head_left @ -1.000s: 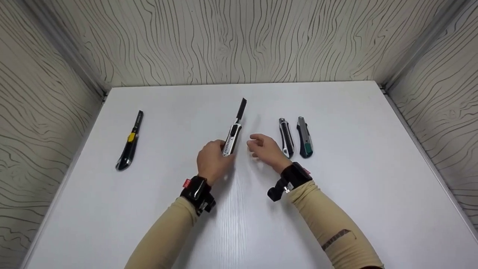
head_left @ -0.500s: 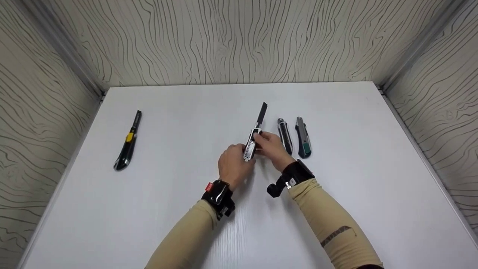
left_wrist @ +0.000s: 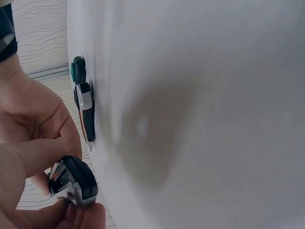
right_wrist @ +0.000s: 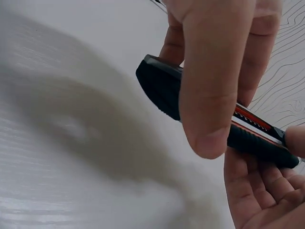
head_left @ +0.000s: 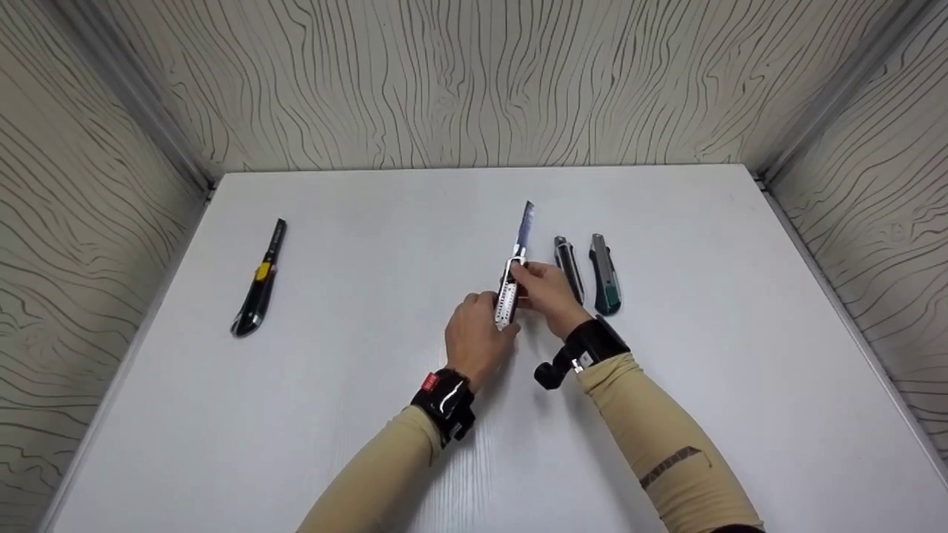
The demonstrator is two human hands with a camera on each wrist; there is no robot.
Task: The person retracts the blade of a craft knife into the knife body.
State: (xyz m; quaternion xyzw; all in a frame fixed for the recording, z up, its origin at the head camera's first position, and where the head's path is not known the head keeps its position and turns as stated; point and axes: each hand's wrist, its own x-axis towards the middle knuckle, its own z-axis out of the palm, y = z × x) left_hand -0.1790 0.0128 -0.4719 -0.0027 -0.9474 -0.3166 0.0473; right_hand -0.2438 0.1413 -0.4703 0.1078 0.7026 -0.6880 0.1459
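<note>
A utility knife (head_left: 506,303) with a white-and-black handle is held above the middle of the table, its long blade (head_left: 525,226) extended toward the back wall. My left hand (head_left: 476,337) grips the rear of the handle. Near the front of the handle, my right hand (head_left: 552,296) pinches it, thumb on the upper side by the slider. In the right wrist view the dark underside of the handle (right_wrist: 159,88) shows between both hands, with a red strip along it. The left wrist view has the knife's butt end (left_wrist: 78,181) facing the camera.
Right of my hands lie a grey-and-black utility knife (head_left: 567,266), partly behind my right hand, and a green-and-grey one (head_left: 606,277). A black-and-yellow utility knife (head_left: 257,296) with its blade out lies far left. Wood-patterned walls (head_left: 474,89) border the white table (head_left: 355,222).
My left hand has carried the knife to the right. My right hand, earlier apart from it, has taken hold of the handle's front. The blade has turned slightly and catches light.
</note>
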